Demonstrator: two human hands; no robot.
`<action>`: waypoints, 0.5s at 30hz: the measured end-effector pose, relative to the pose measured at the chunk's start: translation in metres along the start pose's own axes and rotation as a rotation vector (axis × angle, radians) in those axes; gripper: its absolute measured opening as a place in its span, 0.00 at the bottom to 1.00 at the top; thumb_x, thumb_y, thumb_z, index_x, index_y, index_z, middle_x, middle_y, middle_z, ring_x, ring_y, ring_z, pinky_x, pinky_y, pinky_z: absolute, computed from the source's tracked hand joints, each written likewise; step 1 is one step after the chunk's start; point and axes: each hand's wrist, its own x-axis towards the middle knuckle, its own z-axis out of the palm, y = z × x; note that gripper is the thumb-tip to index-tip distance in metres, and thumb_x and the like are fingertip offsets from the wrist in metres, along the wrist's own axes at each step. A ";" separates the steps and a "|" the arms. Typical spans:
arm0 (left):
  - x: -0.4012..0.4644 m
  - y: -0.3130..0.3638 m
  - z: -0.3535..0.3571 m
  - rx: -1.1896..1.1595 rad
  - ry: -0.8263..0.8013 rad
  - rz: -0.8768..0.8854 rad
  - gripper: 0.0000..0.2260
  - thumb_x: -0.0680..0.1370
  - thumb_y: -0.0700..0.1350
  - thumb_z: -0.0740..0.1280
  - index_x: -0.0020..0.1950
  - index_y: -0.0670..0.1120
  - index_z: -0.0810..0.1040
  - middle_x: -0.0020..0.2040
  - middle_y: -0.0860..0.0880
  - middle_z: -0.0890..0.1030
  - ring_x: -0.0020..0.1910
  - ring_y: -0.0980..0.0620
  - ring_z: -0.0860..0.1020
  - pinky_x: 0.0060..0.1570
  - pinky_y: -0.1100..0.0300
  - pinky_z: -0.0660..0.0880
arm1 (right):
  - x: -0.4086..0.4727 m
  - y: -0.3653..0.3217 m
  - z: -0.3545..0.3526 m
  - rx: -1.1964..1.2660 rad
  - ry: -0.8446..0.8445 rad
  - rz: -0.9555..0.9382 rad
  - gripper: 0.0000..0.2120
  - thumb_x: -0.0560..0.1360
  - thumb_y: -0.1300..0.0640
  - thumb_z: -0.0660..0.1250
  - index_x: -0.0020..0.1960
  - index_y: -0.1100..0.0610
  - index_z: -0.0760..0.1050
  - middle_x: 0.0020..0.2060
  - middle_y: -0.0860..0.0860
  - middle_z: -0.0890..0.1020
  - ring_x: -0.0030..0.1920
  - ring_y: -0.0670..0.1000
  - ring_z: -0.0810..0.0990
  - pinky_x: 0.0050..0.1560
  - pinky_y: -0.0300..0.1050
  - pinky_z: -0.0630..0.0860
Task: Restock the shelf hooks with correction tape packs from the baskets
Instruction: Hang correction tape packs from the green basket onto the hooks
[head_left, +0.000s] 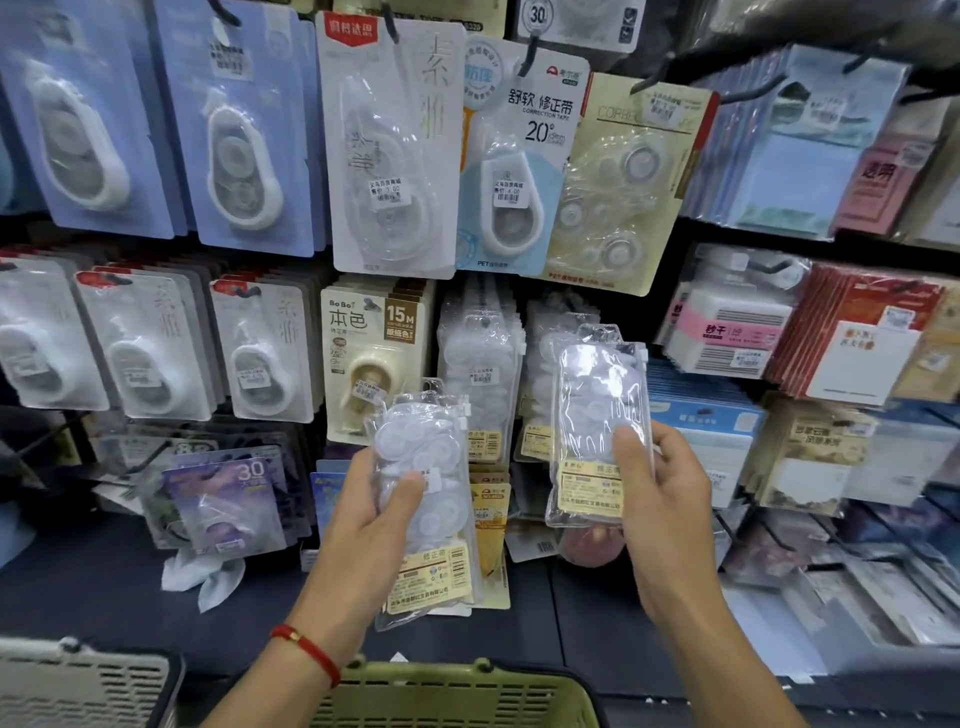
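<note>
My left hand (371, 512) grips a clear bag of white correction tape refills (423, 525) with a yellow label at its bottom, held upright low at the centre. My right hand (662, 499) holds a second, matching clear pack (597, 410), raised higher in front of the hooks. Just behind these, two hooks carry rows of the same clear packs (480, 364), with the right row (543, 353) partly hidden by the raised pack. A green basket (457, 696) sits at the bottom edge under my arms; what it contains is hidden.
A grey basket (78, 686) sits at the bottom left. Carded correction tapes (389, 150) fill the hooks above and to the left. Sticky-note packs (727, 322) hang at the right. A dark shelf ledge (104, 587) runs below the hooks.
</note>
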 end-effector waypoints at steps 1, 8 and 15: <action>0.000 0.000 0.000 0.000 0.000 -0.004 0.14 0.86 0.45 0.64 0.68 0.61 0.77 0.63 0.61 0.84 0.63 0.60 0.81 0.62 0.56 0.76 | 0.001 -0.001 -0.001 0.013 -0.007 0.005 0.08 0.83 0.41 0.66 0.51 0.44 0.78 0.40 0.53 0.88 0.33 0.56 0.85 0.28 0.47 0.81; -0.001 0.001 -0.001 0.003 0.012 -0.013 0.15 0.86 0.44 0.64 0.68 0.62 0.76 0.61 0.61 0.84 0.61 0.60 0.83 0.60 0.57 0.78 | 0.008 -0.004 -0.006 0.121 -0.054 0.036 0.11 0.78 0.48 0.67 0.57 0.47 0.83 0.47 0.54 0.89 0.41 0.55 0.88 0.36 0.50 0.82; -0.002 0.001 0.000 0.008 -0.031 0.009 0.15 0.85 0.45 0.65 0.70 0.57 0.75 0.63 0.60 0.84 0.64 0.60 0.82 0.61 0.59 0.79 | 0.010 0.017 -0.014 -0.688 -0.040 0.081 0.26 0.83 0.47 0.65 0.78 0.53 0.67 0.71 0.51 0.75 0.66 0.51 0.77 0.64 0.50 0.73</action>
